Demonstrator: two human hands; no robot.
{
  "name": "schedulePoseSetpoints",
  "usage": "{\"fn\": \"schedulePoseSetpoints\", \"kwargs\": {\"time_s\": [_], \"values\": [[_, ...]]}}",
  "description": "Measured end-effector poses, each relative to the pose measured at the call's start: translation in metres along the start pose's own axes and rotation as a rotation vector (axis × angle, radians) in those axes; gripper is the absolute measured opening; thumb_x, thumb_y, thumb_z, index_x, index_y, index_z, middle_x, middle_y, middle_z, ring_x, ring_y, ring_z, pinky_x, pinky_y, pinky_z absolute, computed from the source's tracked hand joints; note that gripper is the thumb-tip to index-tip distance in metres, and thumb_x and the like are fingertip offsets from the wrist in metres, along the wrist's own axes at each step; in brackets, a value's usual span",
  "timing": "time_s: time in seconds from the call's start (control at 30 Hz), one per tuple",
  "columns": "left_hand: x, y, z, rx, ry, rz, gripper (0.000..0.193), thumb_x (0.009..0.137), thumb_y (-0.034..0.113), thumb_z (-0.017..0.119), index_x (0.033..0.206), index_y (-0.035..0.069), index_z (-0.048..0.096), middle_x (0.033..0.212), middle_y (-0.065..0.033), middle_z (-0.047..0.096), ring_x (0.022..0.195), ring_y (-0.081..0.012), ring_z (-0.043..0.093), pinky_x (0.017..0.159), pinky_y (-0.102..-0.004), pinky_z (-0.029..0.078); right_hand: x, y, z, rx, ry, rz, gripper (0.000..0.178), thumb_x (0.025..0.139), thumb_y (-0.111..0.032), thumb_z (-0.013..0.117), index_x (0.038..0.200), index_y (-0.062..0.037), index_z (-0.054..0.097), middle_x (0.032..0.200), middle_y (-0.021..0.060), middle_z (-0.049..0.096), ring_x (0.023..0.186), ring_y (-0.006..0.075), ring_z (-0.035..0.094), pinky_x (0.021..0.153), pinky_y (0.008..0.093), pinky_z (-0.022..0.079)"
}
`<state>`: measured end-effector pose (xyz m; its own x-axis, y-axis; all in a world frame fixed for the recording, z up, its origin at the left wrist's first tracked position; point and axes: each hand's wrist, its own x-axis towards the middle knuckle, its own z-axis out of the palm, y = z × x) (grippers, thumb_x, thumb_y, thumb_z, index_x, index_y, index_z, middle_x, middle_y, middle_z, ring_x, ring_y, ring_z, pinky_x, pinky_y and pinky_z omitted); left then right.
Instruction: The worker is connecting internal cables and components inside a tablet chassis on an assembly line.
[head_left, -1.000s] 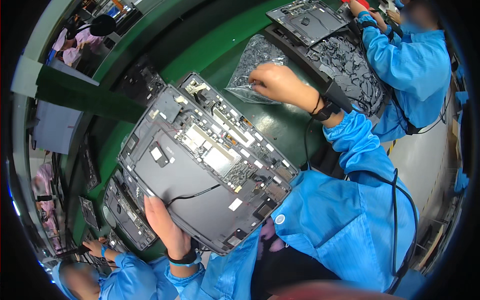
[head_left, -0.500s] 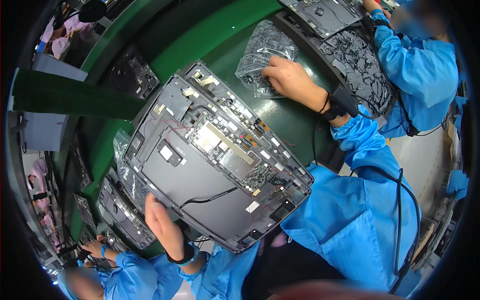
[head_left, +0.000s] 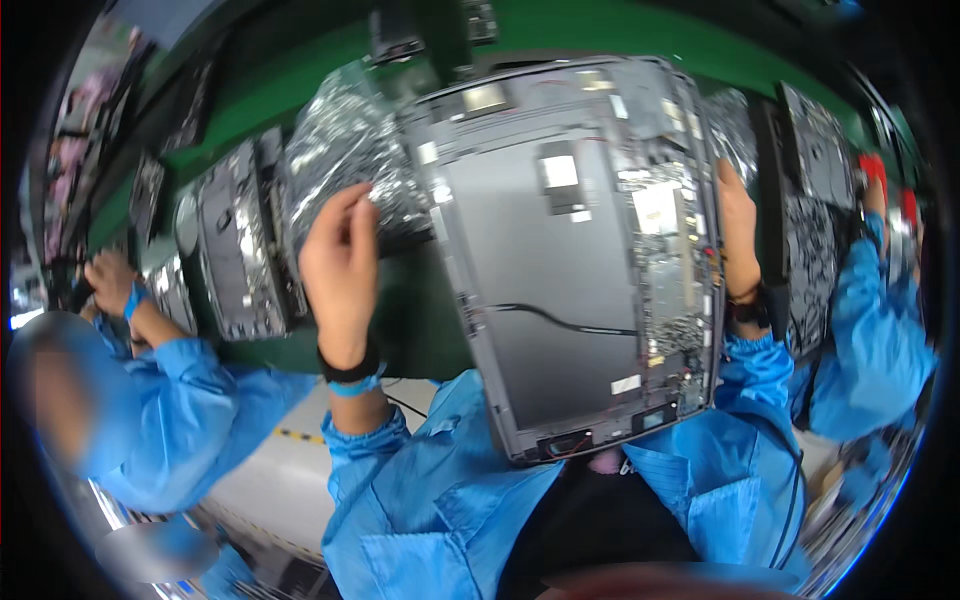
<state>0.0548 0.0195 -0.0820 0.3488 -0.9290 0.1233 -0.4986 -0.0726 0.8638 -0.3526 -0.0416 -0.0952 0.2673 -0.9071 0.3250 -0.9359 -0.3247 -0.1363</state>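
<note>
A grey laptop base [head_left: 560, 350] with an exposed circuit board [head_left: 665, 250] and a black cable [head_left: 560, 318] stands tilted in front of me. My left hand [head_left: 340, 270] is left of the base and apart from it. Its fingers curl in a pinch beside a clear plastic bag [head_left: 345, 140]; whatever they hold is blurred. My right hand [head_left: 740, 240] is at the base's right edge, near another clear bag [head_left: 730, 125]. The base hides most of its fingers, and I cannot tell whether they touch it.
More opened laptop bases [head_left: 235, 250] lie on the green bench [head_left: 400, 330] at left. A tray of dark small parts [head_left: 810, 260] stands at right. Co-workers in blue sleeves [head_left: 190, 400] are on both sides. A cord [head_left: 785, 520] hangs along my right side.
The view has swung left, so the base looks more upright. My right hand has left the bag and come to the base's right edge. My left hand has moved beside the left bag, its fingers curling.
</note>
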Motion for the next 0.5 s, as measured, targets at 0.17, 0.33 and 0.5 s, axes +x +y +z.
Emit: {"fn": "schedulePoseSetpoints", "kwargs": {"time_s": [0.17,0.33,0.5], "values": [[0.001,-0.007,0.017,0.294,-0.043,0.299,0.008,0.085,0.010,0.066,0.091,0.005,0.068,0.082,-0.0112,0.066,0.072,-0.0288,0.063,0.065,-0.0359,0.050,0.010,-0.002,-0.003,-0.035,0.077,-0.129,0.025,0.077,0.002,0.055,0.101,0.0007,0.061,0.104,0.0114,0.060,0.093,0.0317,0.058,0.073,0.0385,0.050],[0.005,-0.011,0.028,0.502,-0.149,0.464,0.009,0.078,0.008,0.069,0.086,0.006,0.064,0.084,-0.0094,0.061,0.082,-0.0293,0.058,0.069,-0.0402,0.048,0.013,-0.002,-0.021,0.309,0.127,0.072,0.017,0.083,0.005,0.062,0.100,0.0019,0.061,0.093,0.0127,0.063,0.084,0.0219,0.061,0.075,0.0299,0.049],[0.021,-0.012,0.020,0.590,0.007,0.511,0.032,0.071,0.009,0.075,0.100,0.003,0.063,0.097,-0.0122,0.059,0.091,-0.0304,0.056,0.076,-0.0407,0.047,0.027,-0.018,-0.037,0.361,0.255,0.088,0.012,0.089,0.002,0.060,0.100,0.0021,0.065,0.092,0.0108,0.064,0.084,0.0163,0.062,0.076,0.0264,0.048]]}}
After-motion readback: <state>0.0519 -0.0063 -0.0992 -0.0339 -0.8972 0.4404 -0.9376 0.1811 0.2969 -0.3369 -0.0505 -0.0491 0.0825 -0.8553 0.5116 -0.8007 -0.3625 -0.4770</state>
